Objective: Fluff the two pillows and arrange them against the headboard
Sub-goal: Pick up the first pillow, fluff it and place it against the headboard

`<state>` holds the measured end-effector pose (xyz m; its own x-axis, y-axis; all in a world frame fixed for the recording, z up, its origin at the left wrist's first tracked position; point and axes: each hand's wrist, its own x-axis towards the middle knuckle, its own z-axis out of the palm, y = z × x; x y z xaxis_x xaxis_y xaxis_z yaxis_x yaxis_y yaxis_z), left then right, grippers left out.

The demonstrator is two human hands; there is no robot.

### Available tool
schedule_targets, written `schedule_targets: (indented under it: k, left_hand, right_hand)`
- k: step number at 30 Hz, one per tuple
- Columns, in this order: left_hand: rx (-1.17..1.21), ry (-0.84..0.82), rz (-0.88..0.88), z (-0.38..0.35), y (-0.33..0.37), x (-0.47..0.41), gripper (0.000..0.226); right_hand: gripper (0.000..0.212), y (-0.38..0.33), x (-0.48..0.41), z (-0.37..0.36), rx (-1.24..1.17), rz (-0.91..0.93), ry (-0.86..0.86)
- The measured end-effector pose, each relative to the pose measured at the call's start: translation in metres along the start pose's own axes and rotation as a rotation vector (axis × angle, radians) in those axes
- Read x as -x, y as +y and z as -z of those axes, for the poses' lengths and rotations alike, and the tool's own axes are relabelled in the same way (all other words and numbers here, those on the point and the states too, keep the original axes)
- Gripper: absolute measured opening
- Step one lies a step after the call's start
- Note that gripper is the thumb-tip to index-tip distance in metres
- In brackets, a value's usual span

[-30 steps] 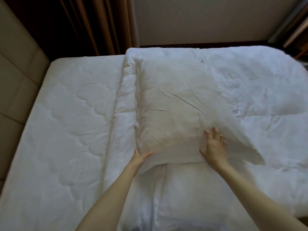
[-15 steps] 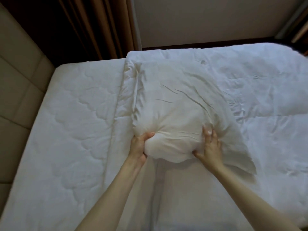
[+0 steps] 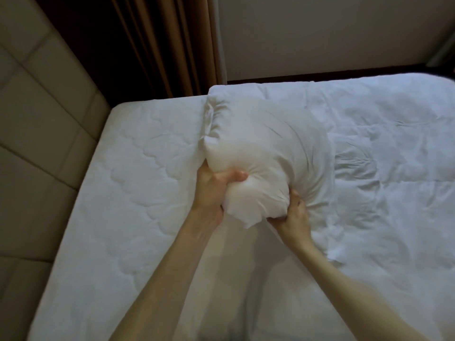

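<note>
Beige padded upholstery forms the panelled headboard (image 3: 37, 134) along the left edge of the view, with the bed directly beside it. White quilted mattress cover (image 3: 128, 193) lies bare on the left half of the bed, stitched in wavy lines. Brown pleated curtain (image 3: 167, 43) hangs beyond the far side of the bed, next to a pale wall.

The left hand (image 3: 211, 190) is clenched on the near left corner of the plump white fabric pillow (image 3: 261, 153), thumb pressed across the top and the fingers tucked beneath. The right hand (image 3: 295, 212) is clenched on the near right corner, gripping from the side and below. Between the two hands the near end of the pillow is squeezed into a rounded bulge, raised off the bed. Creases radiate from each grip point. The far end of the pillow rests on the bed, well apart from the headboard and separated from it by the bare mattress cover.

To the right, a rumpled white duvet (image 3: 384, 158) covers the remainder of the bed, touching the right side of the pillow.
</note>
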<state>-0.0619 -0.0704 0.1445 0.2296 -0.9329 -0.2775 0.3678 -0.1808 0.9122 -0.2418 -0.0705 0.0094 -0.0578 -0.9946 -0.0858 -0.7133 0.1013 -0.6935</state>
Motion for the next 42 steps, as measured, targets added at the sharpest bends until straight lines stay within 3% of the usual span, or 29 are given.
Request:
schedule_targets:
  k: [8,14,17,20,24,26,31,36,42]
  left_hand:
    - [-0.221,0.091,-0.232,0.08,0.062,0.036,0.068]
    - [-0.424,0.163,-0.347,0.149,0.102,0.062,0.074]
    - [-0.564,0.207,-0.294,0.185,0.098,0.069,0.074]
    - [-0.562,0.211,-0.126,0.217,0.074,0.071,0.073]
    - [-0.606,0.163,0.025,0.235,0.031,0.074,0.08]
    - [-0.588,0.17,0.059,0.242,0.016,0.073,0.081]
    - [-0.595,0.132,0.077,0.254,0.009,0.067,0.078]
    - [-0.735,-0.029,0.081,0.245,-0.004,0.08,0.073]
    - [-0.927,-0.295,0.084,0.222,-0.033,0.105,0.074]
  right_hand:
    - [0.086,-0.092,0.032,-0.077,-0.293,0.197,-0.237]
    - [0.09,-0.167,0.07,-0.14,-0.322,0.243,-0.526]
    - [0.091,-0.176,0.089,-0.163,-0.269,0.29,-0.687]
    - [0.073,-0.16,0.091,-0.175,-0.153,0.199,-0.771]
    - [0.025,-0.141,0.075,-0.169,-0.092,0.049,-0.693]
    - [0.013,-0.139,0.065,-0.16,-0.123,0.021,-0.605]
    - [0.028,-0.156,0.039,-0.144,-0.252,-0.017,-0.509]
    - [0.033,-0.192,0.01,-0.125,-0.435,0.01,-0.322]
    - [0.065,-0.232,-0.02,-0.097,-0.415,0.082,-0.216]
